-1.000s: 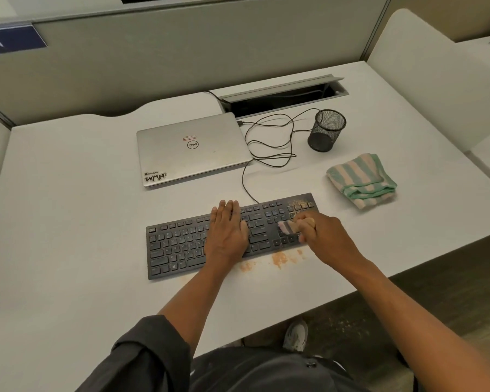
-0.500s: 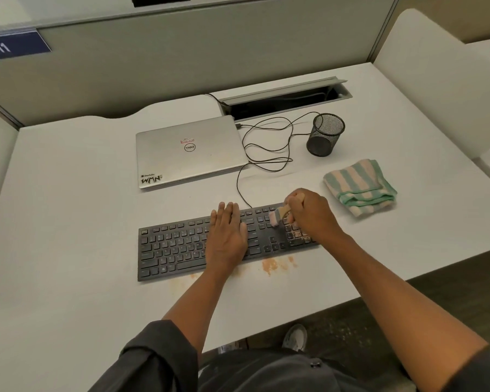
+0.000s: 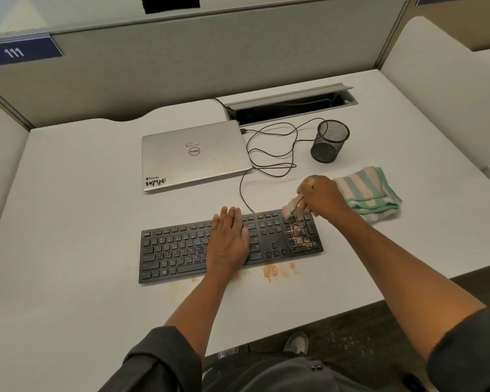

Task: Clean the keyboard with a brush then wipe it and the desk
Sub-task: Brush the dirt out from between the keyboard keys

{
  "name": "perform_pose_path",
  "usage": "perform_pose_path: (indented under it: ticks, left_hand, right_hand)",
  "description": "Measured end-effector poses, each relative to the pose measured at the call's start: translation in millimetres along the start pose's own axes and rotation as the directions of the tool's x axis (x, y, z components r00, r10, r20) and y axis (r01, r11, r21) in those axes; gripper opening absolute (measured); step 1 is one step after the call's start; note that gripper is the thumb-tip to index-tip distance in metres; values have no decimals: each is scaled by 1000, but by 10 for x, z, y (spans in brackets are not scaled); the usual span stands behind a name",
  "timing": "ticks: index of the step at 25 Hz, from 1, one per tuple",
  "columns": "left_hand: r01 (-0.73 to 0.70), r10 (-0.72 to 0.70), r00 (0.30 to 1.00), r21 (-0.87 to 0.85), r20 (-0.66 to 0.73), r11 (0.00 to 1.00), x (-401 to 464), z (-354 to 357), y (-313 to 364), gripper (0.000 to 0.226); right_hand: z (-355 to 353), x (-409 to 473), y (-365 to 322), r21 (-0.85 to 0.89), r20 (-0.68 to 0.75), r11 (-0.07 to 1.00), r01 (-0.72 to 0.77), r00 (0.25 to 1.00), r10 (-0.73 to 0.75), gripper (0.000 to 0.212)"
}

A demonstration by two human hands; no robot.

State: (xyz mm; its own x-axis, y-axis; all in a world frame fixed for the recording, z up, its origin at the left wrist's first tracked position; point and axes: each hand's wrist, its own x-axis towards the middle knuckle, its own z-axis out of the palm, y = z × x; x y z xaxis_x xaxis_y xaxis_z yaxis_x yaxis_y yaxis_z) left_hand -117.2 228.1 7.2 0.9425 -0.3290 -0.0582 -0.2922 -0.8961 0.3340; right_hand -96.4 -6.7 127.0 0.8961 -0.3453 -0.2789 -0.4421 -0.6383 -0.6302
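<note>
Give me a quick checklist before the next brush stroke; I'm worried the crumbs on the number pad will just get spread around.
1. Brush gripped by the right hand: ok.
2. Bristles at the keyboard's far edge above the number pad: ok.
3. Left hand flat on the keys, steadying the keyboard: ok.
4. Number pad free of crumbs: not ok, orange bits are there.
5. Desk in front of the keyboard clean: not ok, a powder patch lies there.
6. Striped cloth within reach for wiping: ok, untouched beside the right hand.
</note>
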Motion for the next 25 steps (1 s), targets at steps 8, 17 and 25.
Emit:
perform_pose_path:
  ticks: [8,17,25]
  left_hand:
    - [-7,7,1000,0,-13,1000,6,11,-15,75]
    - [-9,9,1000,8,-10,1000,-3,7,-13,76]
    - [-11,11,1000,0,-18,1000,6,8,-16,75]
  right_hand:
    - [-45,11,9,145,85,989,-1,996,-11,23]
    - [-345,111,109,143,26,975,-168,986,166,33]
    - [-367,-57,387,14,-47,982,-189,981,189,37]
